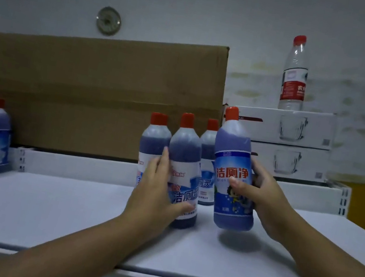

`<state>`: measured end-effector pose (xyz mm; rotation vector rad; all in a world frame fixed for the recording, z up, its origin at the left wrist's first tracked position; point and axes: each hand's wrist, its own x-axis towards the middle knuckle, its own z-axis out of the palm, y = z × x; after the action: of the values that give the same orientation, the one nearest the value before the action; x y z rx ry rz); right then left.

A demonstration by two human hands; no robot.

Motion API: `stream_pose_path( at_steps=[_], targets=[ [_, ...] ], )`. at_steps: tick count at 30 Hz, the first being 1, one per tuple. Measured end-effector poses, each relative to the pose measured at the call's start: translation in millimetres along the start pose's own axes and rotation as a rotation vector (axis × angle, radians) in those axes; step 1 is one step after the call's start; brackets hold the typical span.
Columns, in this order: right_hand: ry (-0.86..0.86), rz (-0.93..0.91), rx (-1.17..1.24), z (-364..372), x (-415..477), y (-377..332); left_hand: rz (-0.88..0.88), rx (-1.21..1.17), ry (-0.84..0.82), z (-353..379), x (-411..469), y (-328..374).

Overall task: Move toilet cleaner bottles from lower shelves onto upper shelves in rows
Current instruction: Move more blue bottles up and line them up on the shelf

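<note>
White shelf top (65, 215) before a cardboard box (102, 90), both hands on toilet cleaner bottles.
The right hand (266, 197) grips the tilted bottle (234, 179) round its label, thumb in front, base just above the shelf. The left hand (157, 190) wraps fingers and thumb round the front bottle (186, 158), which stands on the shelf close beside the left bottle (154, 138) and the rear bottle (206, 162). A water bottle (295, 72) stands on white cartons (299, 132).

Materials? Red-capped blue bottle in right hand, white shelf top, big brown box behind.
Red-capped blue cleaner bottle: translucent plastic, liquid line shows through. White shelf top: probably painted metal, matte, slotted uprights. Big brown box: cardboard, dull, creased.
</note>
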<state>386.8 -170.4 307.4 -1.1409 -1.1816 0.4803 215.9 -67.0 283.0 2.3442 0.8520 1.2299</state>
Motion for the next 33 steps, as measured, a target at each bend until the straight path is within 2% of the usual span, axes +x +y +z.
stream_pose_path(
  at_steps=[1, 3, 6, 8, 20, 26, 28, 31, 33],
  targets=[
    [0.015, 0.001, 0.010, -1.9, 1.2, 2.7, 0.086, 0.182, 0.080, -0.3, -1.9, 0.5],
    [0.036, -0.005, 0.030, -5.9, 3.3, 6.4, 0.380, 0.487, 0.198, -1.1, -2.4, -0.7],
    [0.062, -0.013, 0.069, -8.6, 5.6, 7.5, 0.801, 0.818, 0.137, -0.8, 1.0, -3.0],
    [0.060, -0.003, 0.080, -8.6, 6.0, 8.4, 0.857, 0.918, 0.080, -4.1, 4.4, -4.4],
    [-0.039, 0.030, -0.002, 0.6, -1.3, 12.1, 0.616, 0.927, -0.037, -0.2, 19.2, -20.9],
    [-0.059, 0.034, 0.000, 3.8, -3.8, 10.0, 0.611, 0.658, -0.088, -5.6, 13.9, -27.3],
    [-0.072, 0.030, 0.000, 7.9, -8.2, 6.7, 0.402, 0.502, -0.137, -10.7, 5.6, -20.0],
    [-0.134, 0.014, -0.018, 26.7, -19.1, -7.4, -0.058, -0.092, -0.235, -23.6, -12.5, -8.0],
    [-0.168, -0.001, -0.027, 49.7, -27.0, -16.7, -0.207, -0.383, -0.279, -41.0, -24.4, -5.1]
  ],
)
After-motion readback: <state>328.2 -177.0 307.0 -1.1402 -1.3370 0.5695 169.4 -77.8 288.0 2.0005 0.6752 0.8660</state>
